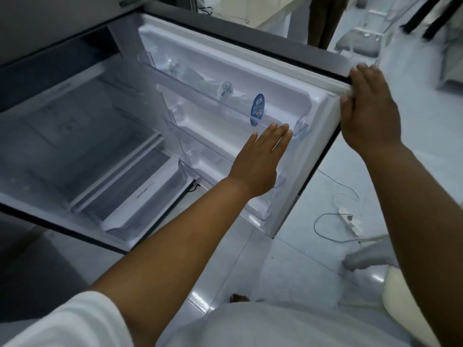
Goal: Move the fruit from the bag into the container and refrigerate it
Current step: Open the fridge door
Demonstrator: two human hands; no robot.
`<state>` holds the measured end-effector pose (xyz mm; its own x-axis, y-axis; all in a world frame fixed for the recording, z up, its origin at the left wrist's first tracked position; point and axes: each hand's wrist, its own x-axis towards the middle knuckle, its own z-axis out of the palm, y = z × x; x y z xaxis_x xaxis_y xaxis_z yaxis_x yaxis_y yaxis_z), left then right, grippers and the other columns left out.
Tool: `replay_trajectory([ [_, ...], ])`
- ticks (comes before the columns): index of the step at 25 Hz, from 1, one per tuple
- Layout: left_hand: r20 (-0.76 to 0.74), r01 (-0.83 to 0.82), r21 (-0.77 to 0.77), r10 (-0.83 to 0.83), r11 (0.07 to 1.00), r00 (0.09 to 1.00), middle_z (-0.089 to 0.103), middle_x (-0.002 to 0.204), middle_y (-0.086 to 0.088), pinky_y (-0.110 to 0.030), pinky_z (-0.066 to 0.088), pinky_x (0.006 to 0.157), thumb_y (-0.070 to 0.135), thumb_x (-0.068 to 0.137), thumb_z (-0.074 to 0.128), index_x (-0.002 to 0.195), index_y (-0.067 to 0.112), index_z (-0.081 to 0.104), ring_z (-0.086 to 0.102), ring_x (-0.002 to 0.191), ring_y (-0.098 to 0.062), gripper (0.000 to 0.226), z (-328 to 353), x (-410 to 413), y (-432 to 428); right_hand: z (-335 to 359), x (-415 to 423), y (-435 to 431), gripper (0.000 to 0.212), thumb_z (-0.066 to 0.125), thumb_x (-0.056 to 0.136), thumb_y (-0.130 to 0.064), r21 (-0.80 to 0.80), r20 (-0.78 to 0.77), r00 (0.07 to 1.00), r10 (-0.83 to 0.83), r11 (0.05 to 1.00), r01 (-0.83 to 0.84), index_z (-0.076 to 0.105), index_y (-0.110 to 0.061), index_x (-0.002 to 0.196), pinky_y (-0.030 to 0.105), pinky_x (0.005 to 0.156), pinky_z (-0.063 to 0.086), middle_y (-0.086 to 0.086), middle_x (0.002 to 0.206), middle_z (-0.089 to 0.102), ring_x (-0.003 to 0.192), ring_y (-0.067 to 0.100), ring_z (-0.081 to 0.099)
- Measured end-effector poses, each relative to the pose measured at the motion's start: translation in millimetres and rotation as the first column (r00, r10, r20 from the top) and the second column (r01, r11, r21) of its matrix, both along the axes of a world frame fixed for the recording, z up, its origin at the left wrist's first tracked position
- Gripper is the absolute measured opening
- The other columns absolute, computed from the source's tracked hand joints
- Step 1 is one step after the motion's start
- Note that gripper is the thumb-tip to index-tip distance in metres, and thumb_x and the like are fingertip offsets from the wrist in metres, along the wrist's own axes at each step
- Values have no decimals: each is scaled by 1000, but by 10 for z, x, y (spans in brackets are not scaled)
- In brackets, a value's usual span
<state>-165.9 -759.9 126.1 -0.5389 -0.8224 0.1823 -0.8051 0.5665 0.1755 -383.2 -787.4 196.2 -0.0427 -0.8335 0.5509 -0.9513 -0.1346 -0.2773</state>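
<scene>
A white-sleeved left forearm [160, 249] crosses the bottom of the view and ends in the left hand [260, 159], flat and unclenched with fingers together, grasping nothing, its fingertips at the clear rail of a middle door shelf [225, 116]. The right hand [368, 108] is clenched over the free outer edge of the fridge door [323, 126], fingers wrapped round the gasket corner. The door stands wide open, hinged at the far side of the cabinet, so its long free edge runs down and toward the person, right under the right hand; that hand is the one placed to swing it. The fridge interior [82, 146] lies to the left of both hands, with glass shelves and a crisper drawer [140, 196], and I cannot make out any container or fruit in it or anywhere else in view. Judging by this, either the container goes in next or the door is about to be swung.
</scene>
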Motion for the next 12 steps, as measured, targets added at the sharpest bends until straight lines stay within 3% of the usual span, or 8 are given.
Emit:
replay_trajectory([
  [4, -18, 2, -1, -2, 1000, 1000, 7, 164, -6, -42, 12, 122, 7, 86, 51, 153, 12, 9, 2, 150, -23, 80, 33, -27, -15, 15, -16, -48, 50, 40, 99, -23, 13, 40, 999, 8, 1000, -9, 36, -4, 146, 42, 120, 25, 13, 157, 33, 148, 28, 22],
  [7, -245, 18, -100, -43, 995, 969, 29, 157, -14, -36, 26, 117, 6, 87, 55, 147, 4, 30, 27, 145, -27, 65, 52, 22, 192, 8, 212, 109, 53, 45, 99, -26, -146, 76, 996, 50, 989, -39, 37, -2, 145, 43, 121, 22, 16, 155, 34, 148, 31, 23],
  [10, -414, -105, -119, 47, 987, 909, 48, 146, -13, -30, 34, 110, 19, 92, 57, 141, 6, 43, 44, 135, -24, 52, -10, 255, 518, -125, 872, 359, 45, 52, 98, -20, -316, 100, 933, 345, 900, -300, 48, 2, 137, 45, 116, 34, 20, 144, 49, 141, 32, 38],
  [12, -469, -260, -43, 210, 965, 858, 53, 142, -9, -31, 38, 110, 28, 95, 55, 140, 10, 45, 48, 131, -20, 50, -116, 600, 779, -309, 1424, 546, 42, 57, 96, -17, -239, 173, 824, 540, 834, -497, 52, 2, 133, 45, 111, 41, 19, 139, 55, 135, 31, 47],
])
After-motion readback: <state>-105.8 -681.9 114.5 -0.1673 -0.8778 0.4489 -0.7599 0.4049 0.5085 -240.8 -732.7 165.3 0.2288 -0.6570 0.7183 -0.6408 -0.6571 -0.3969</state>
